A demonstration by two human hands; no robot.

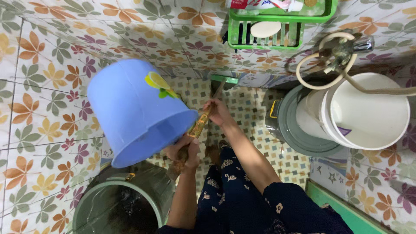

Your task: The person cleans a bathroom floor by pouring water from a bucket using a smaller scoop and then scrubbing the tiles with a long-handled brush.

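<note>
So, looking straight down into a tiled washroom corner with leaf-pattern wall tiles (47,86). The left hand (184,149) is curled shut around the lower end of a long wooden handle (198,125), and it also seems to be pressing against the rim of a blue plastic bucket (136,110), which is tipped on its side with the opening facing down towards the person. It has a yellow and green sticker on its wall. Can't tell exactly how the bucket is being gripped, the rim hides the fingers. The right hand (218,112) is closed around the same handle higher up, just beside the bucket's edge. The handle runs up to a green head (225,79) near the wall, a bit blurred.

Below the bucket sits a green-rimmed bin (89,203) with dark water in it. Off to the right there's a white bucket (368,112) standing on a grey lid (294,134), with a tap and a looped hose (329,60) above it. A green wall rack (268,30) holds a pale bar of soap (265,29). The person wears dark floral fabric (242,195).
</note>
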